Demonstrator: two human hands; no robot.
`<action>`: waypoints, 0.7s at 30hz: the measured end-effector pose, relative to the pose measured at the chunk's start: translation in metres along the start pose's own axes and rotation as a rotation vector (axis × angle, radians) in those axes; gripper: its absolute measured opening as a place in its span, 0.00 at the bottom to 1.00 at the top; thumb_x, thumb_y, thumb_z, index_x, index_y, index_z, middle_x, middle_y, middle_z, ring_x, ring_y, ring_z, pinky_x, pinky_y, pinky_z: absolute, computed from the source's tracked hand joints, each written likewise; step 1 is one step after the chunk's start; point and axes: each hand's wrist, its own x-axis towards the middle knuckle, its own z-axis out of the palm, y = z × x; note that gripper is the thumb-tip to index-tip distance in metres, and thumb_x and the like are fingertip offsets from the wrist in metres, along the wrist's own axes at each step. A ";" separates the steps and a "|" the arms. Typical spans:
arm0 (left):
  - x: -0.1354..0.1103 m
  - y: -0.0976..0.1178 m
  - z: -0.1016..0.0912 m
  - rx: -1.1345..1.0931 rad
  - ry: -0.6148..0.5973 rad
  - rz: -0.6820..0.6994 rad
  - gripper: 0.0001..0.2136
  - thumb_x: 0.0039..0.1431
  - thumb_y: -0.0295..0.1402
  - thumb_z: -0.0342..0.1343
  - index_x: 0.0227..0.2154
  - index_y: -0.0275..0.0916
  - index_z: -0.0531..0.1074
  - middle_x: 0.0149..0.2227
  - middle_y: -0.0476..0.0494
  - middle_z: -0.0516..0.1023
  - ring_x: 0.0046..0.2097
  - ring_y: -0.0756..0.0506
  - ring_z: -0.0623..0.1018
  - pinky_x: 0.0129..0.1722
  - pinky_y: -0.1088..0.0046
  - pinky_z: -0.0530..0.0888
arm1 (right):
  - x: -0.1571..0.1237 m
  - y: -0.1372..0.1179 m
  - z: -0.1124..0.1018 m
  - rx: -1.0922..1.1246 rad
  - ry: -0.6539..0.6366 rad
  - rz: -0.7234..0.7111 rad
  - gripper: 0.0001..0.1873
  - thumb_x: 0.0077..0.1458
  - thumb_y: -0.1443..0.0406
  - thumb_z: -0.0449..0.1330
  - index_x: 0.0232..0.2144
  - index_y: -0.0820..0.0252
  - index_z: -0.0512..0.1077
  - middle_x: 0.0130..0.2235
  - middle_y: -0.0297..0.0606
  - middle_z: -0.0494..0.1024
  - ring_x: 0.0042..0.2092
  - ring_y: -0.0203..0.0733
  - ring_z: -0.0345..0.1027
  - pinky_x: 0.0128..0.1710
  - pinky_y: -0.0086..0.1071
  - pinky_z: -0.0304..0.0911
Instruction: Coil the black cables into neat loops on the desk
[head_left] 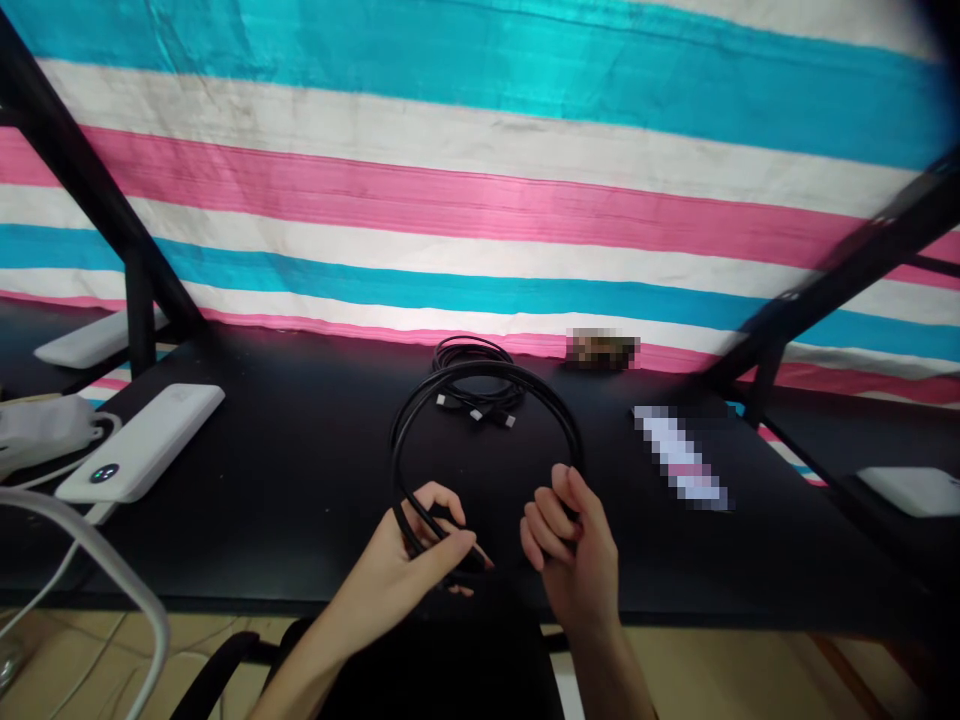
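A thick black cable (480, 370) forms a large loop of more than one turn above the near part of the black table. My left hand (427, 550) pinches the lower left of the loop, thumb stretched along it. On the right side of the loop, the curled fingers of my right hand (566, 530) close around the cable. Part of the cable is hidden behind the fingers and against the dark table. Beyond the loop lies a second, thinner bundle of black cable (472, 348) with light-coloured plug ends (476, 413).
On the left of the black table (285, 450) lies a white power bank (142, 440), beside a white charger (45, 430) with cords. Pixelated items (679, 455) are at the right. Black metal bars (847, 275) slant up both sides before a striped sheet (450, 200).
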 end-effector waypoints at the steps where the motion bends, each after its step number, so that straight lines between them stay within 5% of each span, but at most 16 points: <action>1: 0.001 -0.002 -0.001 -0.037 -0.013 -0.005 0.12 0.55 0.41 0.55 0.33 0.40 0.60 0.30 0.45 0.78 0.28 0.50 0.75 0.28 0.76 0.71 | -0.001 0.002 0.000 -0.014 0.007 -0.013 0.20 0.54 0.60 0.56 0.17 0.57 0.52 0.15 0.20 0.40 0.15 0.27 0.30 0.10 0.20 0.51; 7: 0.008 -0.012 -0.005 -0.032 -0.043 0.000 0.13 0.56 0.41 0.54 0.38 0.39 0.60 0.33 0.43 0.79 0.31 0.50 0.76 0.32 0.75 0.72 | 0.002 0.011 -0.003 -0.069 0.030 -0.040 0.18 0.54 0.59 0.55 0.19 0.57 0.53 0.15 0.19 0.40 0.15 0.26 0.30 0.10 0.21 0.51; 10: 0.013 -0.009 -0.006 -0.022 -0.019 0.005 0.17 0.55 0.42 0.54 0.43 0.39 0.60 0.36 0.41 0.79 0.34 0.48 0.77 0.34 0.72 0.73 | 0.011 0.011 -0.004 -0.212 0.052 -0.001 0.19 0.53 0.57 0.56 0.19 0.57 0.52 0.14 0.19 0.44 0.14 0.26 0.40 0.14 0.24 0.59; 16: 0.035 0.012 -0.005 -0.066 0.268 0.063 0.24 0.55 0.46 0.52 0.49 0.38 0.55 0.27 0.44 0.79 0.25 0.46 0.77 0.22 0.72 0.74 | 0.042 -0.008 -0.009 -0.632 -0.006 0.084 0.16 0.51 0.50 0.53 0.33 0.56 0.59 0.19 0.24 0.63 0.21 0.35 0.65 0.16 0.25 0.62; 21: 0.087 0.032 -0.011 -0.053 0.341 0.178 0.23 0.57 0.47 0.48 0.48 0.36 0.54 0.24 0.44 0.78 0.18 0.46 0.75 0.17 0.73 0.70 | 0.083 -0.025 -0.007 -1.121 -0.131 0.050 0.22 0.54 0.48 0.47 0.40 0.59 0.62 0.13 0.25 0.65 0.11 0.31 0.53 0.09 0.22 0.47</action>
